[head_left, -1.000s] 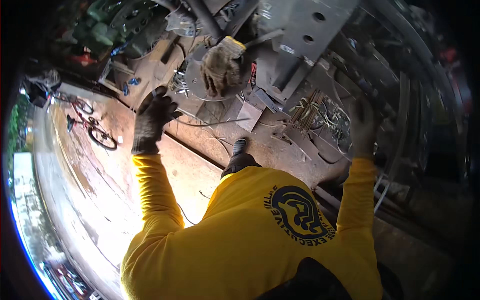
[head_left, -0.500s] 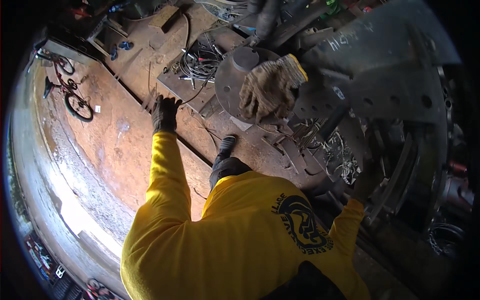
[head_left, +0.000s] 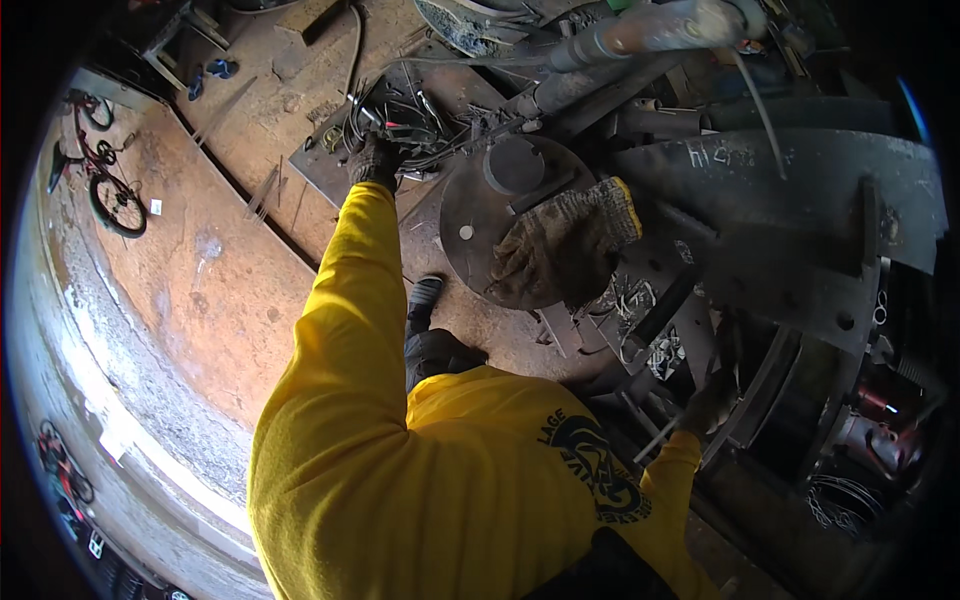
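Overhead, left hand (head_left: 375, 158) closed among tangled wires (head_left: 400, 120), beside round steel disc (head_left: 515, 225) under spare glove (head_left: 565, 245).

Our left hand (head_left: 375, 160), in a dark glove near the upper middle of the frame, sinks into a tangle of wires (head_left: 405, 115), so we cannot tell if its fingers close on anything. Our right hand (head_left: 712, 400), at the lower right, is dark and half hidden among metal parts (head_left: 790, 370); its grip is unclear to us.
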